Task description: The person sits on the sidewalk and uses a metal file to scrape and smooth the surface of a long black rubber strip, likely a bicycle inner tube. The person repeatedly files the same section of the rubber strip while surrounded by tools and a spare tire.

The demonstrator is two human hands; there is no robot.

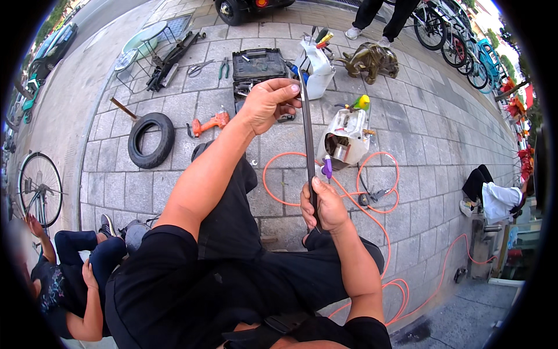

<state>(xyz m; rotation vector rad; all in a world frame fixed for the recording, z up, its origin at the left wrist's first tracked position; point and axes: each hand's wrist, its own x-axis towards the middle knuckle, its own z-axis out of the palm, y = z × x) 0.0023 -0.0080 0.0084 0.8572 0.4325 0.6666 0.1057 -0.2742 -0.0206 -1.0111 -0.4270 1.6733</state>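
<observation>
I hold a long, thin dark metal bar [308, 139] upright in front of me, above my black trousers. My left hand [268, 103] grips its far top end with the fingers curled around it. The near bottom end sits in my right hand [325, 205], thumb pressed along the bar. Just beyond the bar lies a cut white plastic jug [347, 136] holding tools, with a purple-handled tool beside it.
On the paved ground lie an orange air hose [378, 221], a small black tyre [151, 139], an orange drill [210, 123], an open black tool case [258, 67] and pliers [223, 67]. A person sits at the lower left, another at the right. Bicycles stand at the top right.
</observation>
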